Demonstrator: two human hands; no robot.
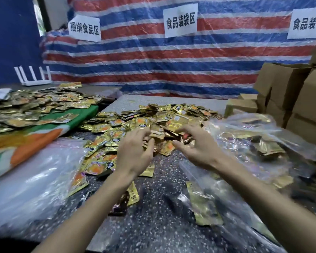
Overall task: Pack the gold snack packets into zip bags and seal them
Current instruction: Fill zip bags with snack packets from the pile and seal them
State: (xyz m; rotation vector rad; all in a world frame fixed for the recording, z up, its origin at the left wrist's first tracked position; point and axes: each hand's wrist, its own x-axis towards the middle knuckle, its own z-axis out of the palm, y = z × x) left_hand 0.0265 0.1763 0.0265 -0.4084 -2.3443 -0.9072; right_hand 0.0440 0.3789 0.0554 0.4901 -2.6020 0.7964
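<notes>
**Item: gold packets (153, 121), loose heap.** They lie on the speckled tabletop (153, 225), straight ahead of both hands. The heap runs broadly left to right, and its near edge is under the fingertips.

**Left hand (135, 154).** Fingers half-curled and spread, resting on the near left of the heap. Blur hides whether any packet is pinched, so I cannot tell.

**Right hand (197, 147).** Same clawed, half-curled shape at the near right of the heap, fingers among darker packets. Grip cannot be told.

**Zip bag (254, 139).** Clear and part-filled with packets, just to the right of the right hand. Its mouth cannot be made out.

**Flat bags (35, 176).** A clear stack at near left, beside the left forearm.

**Also present.** A second heap (35, 105) lies on a green-and-orange cloth (35, 136) at far left. Cardboard boxes (290, 92) stand at right.

**Judgement.** This is the gathering step. Any handful taken goes rightward, and the right hand is the nearer one to the part-filled bag. Sealing is not yet begun.
</notes>
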